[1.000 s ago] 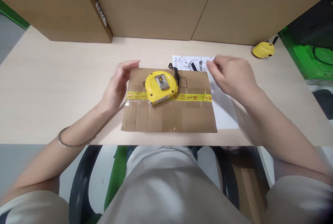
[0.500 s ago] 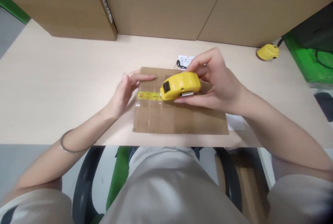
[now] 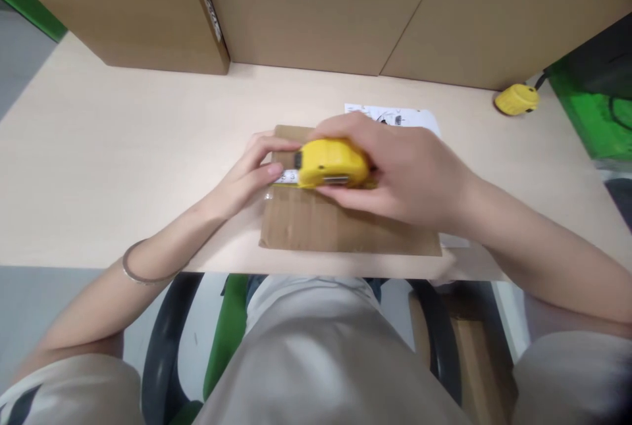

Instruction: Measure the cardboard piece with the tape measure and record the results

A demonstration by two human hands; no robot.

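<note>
My right hand is wrapped round a yellow tape measure, held over a flat brown cardboard box. From the case's left side a short bit of blade, pale with dark marks, shows along the box's top. My left hand is at the box's left edge, its thumb at the blade's end and its index finger stretched toward the case. The rest of its fingers are largely hidden. The tape measure and right hand are slightly blurred.
Printed paper lies behind the box on the pale table. A second yellow tape measure sits at the back right. Large cardboard boxes line the back, with a green surface at the right.
The tape measure has moved slightly left and turned more level, leaving less blade showing. My left thumb has come onto the blade's end. More of the printed paper shows.
</note>
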